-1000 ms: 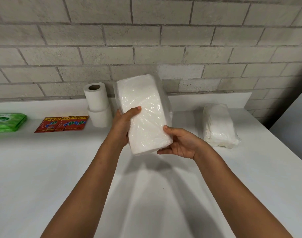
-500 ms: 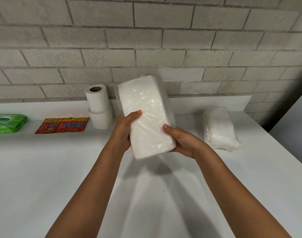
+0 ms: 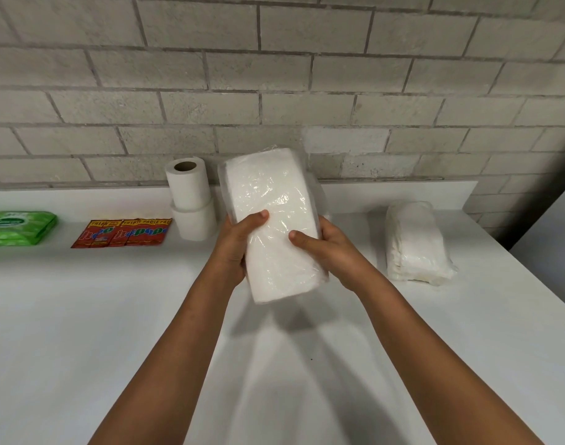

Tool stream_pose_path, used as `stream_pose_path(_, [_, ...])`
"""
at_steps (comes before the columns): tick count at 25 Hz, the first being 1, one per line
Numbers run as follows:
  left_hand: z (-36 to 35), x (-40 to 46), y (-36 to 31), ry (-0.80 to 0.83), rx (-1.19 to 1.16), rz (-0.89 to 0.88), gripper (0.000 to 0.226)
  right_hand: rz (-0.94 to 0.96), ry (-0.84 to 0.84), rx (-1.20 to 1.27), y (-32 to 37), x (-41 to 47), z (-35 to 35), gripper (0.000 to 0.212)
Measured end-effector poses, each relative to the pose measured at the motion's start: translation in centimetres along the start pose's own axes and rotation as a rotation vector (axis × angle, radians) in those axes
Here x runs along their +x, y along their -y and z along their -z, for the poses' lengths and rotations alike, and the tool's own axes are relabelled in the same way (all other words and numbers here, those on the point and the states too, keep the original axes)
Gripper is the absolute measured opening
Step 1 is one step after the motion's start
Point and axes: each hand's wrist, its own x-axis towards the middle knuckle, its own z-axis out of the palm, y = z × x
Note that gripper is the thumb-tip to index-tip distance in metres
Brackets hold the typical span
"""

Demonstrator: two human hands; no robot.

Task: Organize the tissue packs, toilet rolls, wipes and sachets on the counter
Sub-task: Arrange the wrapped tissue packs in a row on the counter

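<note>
A white tissue pack [image 3: 271, 200] in clear plastic wrap is held above the counter, tilted on end. My left hand [image 3: 236, 248] grips its left side with the thumb across the front. My right hand [image 3: 329, 255] grips its right side, thumb on the front. A second wrapped tissue pack [image 3: 414, 244] lies on the counter to the right. Two toilet rolls [image 3: 191, 200] stand stacked by the wall. A strip of red sachets [image 3: 123, 232] lies flat to their left. A green wipes pack [image 3: 16, 228] sits at the far left.
The white counter [image 3: 82, 332] runs along a grey brick wall [image 3: 274, 75], with a low white ledge behind the items. The counter's right edge drops off past the second pack, next to a pale panel [image 3: 557, 236].
Both hands have shifted the held tissue pack slightly lower and nearer, with the right thumb higher on its front. The items on the counter have not moved.
</note>
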Motion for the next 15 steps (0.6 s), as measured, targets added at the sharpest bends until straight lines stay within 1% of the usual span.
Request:
stream_pose_path(1, [-0.01, -0.02, 0.10, 0.017, -0.018, 0.011, 0.062, -0.005, -0.002, 0.024, 0.01, 0.06, -0.12, 0.044])
stream_pose_path(4, [-0.10, -0.11, 0.38, 0.043, -0.065, 0.041, 0.071, -0.050, 0.017, 0.098, -0.06, 0.08, -0.48, 0.058])
stream_pose_path(6, [-0.17, -0.06, 0.61, 0.039, -0.075, 0.039, 0.068, -0.093, 0.030, 0.132, -0.21, 0.09, -0.46, 0.063])
stream_pose_path(10, [-0.14, 0.21, 0.84, 0.044, -0.057, 0.100, 0.071, -0.134, 0.073, 0.177, -0.40, 0.18, -0.01, 0.064])
stream_pose_path(15, [0.16, -0.14, 0.70, 0.092, -0.013, 0.170, 0.091, -0.097, 0.124, 0.186, -0.64, 0.16, 0.10, 0.067])
